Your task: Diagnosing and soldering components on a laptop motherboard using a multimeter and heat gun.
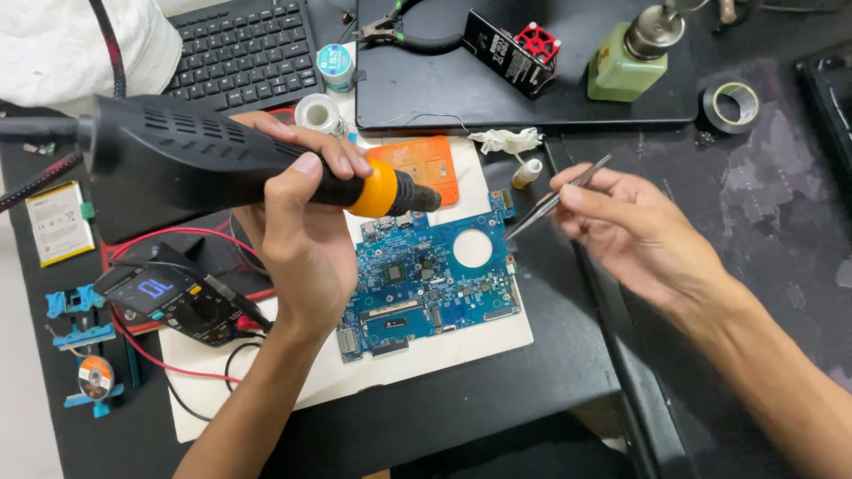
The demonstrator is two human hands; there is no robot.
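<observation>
Left hand (302, 222) wrapped around a black hot-air gun (222, 160), nozzle over the upper edge of the blue circuit board (430, 284) at frame centre. Right hand (635, 231) pinching metal tweezers (555, 200), tips just off the board's upper right corner. Heating step, probably; next calls for steady tweezers at the softened part.

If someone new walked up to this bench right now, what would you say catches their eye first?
Most likely the big black hot-air tool with an orange collar, held in the left hand with its nozzle over the blue circuit board at the centre of the bench. Next, the right hand pinching metal tweezers at the board's upper right corner. At lower left, a multimeter with a lit display and red and black leads stands out.
</observation>
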